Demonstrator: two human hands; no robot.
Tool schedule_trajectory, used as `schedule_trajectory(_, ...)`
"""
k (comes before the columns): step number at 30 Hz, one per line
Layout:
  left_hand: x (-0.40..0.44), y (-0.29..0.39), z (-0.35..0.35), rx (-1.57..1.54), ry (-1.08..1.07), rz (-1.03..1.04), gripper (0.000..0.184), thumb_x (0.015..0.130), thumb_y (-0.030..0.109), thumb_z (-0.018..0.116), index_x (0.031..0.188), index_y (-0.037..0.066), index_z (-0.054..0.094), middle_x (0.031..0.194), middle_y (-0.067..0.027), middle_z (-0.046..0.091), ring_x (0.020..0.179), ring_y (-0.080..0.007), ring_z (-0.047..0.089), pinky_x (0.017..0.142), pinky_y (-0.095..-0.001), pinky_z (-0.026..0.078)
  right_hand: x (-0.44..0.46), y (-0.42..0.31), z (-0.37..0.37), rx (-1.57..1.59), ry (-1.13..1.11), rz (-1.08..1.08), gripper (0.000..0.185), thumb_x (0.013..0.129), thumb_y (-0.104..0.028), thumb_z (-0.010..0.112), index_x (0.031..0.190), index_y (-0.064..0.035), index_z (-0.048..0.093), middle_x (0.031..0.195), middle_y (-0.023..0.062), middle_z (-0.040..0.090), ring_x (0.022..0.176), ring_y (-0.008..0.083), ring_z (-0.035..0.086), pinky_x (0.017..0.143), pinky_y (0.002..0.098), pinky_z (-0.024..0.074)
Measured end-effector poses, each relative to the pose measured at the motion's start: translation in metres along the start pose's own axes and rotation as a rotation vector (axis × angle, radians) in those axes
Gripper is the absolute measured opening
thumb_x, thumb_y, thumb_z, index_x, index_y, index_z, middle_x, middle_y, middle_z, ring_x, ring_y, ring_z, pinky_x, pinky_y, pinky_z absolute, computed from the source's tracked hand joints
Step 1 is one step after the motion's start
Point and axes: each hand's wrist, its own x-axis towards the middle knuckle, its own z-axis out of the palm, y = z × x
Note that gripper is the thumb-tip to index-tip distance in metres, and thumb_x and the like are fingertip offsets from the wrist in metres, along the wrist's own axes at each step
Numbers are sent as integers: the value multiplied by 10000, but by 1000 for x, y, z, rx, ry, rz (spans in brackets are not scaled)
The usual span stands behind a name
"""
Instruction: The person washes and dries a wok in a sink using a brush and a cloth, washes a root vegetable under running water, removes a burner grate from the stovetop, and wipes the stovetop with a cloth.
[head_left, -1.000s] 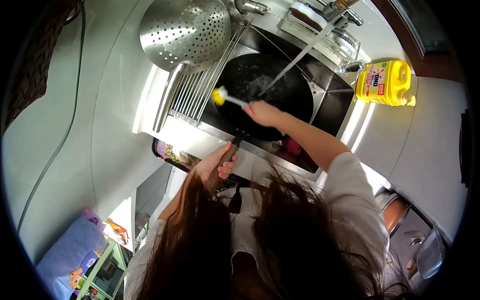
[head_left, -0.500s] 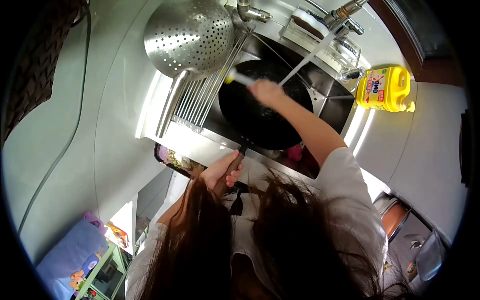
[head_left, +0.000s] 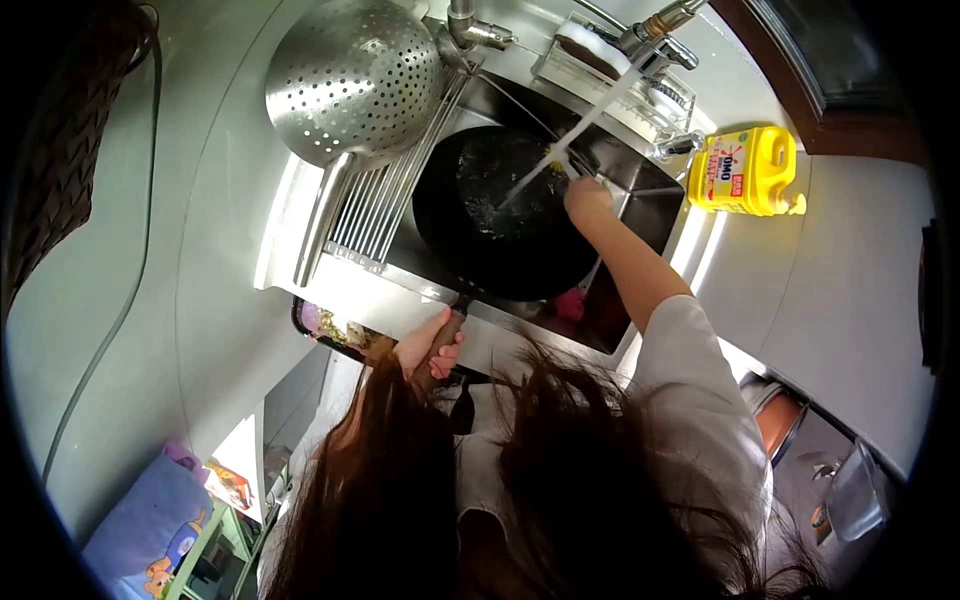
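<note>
A black pan (head_left: 500,255) lies in the metal sink (head_left: 650,215), with water inside it. My left hand (head_left: 432,350) is wrapped round the pan's brown handle (head_left: 440,345) near the front edge. At the pan's right far rim, my right hand (head_left: 588,200) grips a white brush (head_left: 562,158) whose yellow bristles are partly hidden by the water stream. The stream runs from the tap (head_left: 645,45) past the brush head into the pan.
A perforated metal strainer (head_left: 355,80) rests over the drying rack (head_left: 385,205) on the left. A yellow detergent bottle (head_left: 742,172) lies on the right counter. Behind the sink is a wire holder (head_left: 610,85) with sponges. Something pink (head_left: 569,304) is below the pan.
The brush in my right hand has moved from the pan's left side to its right far rim. My left hand still holds the handle. The whole view has shifted slightly.
</note>
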Motion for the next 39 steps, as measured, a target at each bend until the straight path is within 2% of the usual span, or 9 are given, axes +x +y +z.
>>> schedule_trajectory(3, -1, 2, -4, -82, -38, 8, 467, 949, 543, 444, 882, 81, 473, 565, 46, 384, 378, -38, 296, 332, -198, 244, -33, 36, 4, -21, -155, 24, 290, 884, -204, 538, 1089, -49, 674, 1107, 137, 664, 1040, 300, 641, 760, 435, 552)
schedule_trajectory(6, -1, 4, -5, -32, -26, -8, 461, 947, 538, 451, 891, 81, 477, 573, 43, 393, 373, -47, 289, 340, -202, 256, -96, 52, 15, -149, -372, -335, 281, 866, -202, 528, 1059, -70, 684, 1092, 146, 666, 1023, 310, 644, 824, 433, 528)
schedule_trajectory(10, -4, -2, -4, -9, -15, 61, 419, 983, 480, 411, 901, 75, 482, 589, 36, 420, 413, -55, 343, 377, -197, 301, -149, 35, 15, -78, -315, -272, 271, 860, -251, 564, 1021, -83, 702, 1069, 122, 679, 977, 306, 663, 784, 431, 542)
schedule_trajectory(16, -6, -10, 9, 29, 58, 75, 438, 977, 494, 410, 891, 73, 492, 595, 24, 427, 421, -56, 353, 374, -205, 306, -39, 60, -2, -240, 75, -144, 257, 908, -247, 509, 1020, -128, 706, 1069, 84, 676, 973, 260, 669, 723, 391, 557)
schedule_trajectory(24, 0, -3, -9, 39, -16, 35, 427, 974, 499, 404, 904, 85, 484, 604, 17, 422, 425, -71, 367, 391, -221, 327, -174, 78, 14, -143, -321, -295, 327, 925, -245, 439, 947, -25, 680, 919, 148, 686, 855, 319, 686, 702, 443, 553)
schedule_trajectory(29, -6, 2, -1, 60, 62, 58, 420, 969, 490, 434, 908, 78, 491, 591, 19, 419, 413, -61, 356, 379, -214, 319, -132, 103, 18, -318, -124, -364, 230, 858, -210, 506, 856, -103, 710, 865, 104, 683, 809, 267, 691, 616, 432, 559)
schedule_trajectory(32, -7, -3, -3, 71, 60, 104, 437, 962, 510, 441, 903, 81, 499, 583, 35, 420, 399, -46, 348, 362, -203, 304, -113, 108, 7, -217, -34, -330, 267, 896, -219, 471, 868, -95, 706, 872, 109, 692, 821, 305, 685, 639, 429, 558)
schedule_trajectory(35, -6, -1, -3, 47, 15, 92, 425, 969, 494, 439, 894, 80, 500, 584, 41, 419, 397, -37, 339, 362, -191, 298, -154, 98, 4, -183, -319, -313, 492, 975, -417, 369, 930, -44, 686, 902, 179, 686, 880, 386, 658, 754, 463, 534)
schedule_trajectory(39, -9, 0, 4, 60, 59, 83, 423, 973, 489, 432, 887, 80, 494, 582, 41, 415, 392, -38, 330, 354, -192, 288, -197, 76, 0, -121, -462, -368, 451, 954, -375, 393, 953, -34, 687, 946, 198, 676, 899, 382, 655, 766, 479, 524)
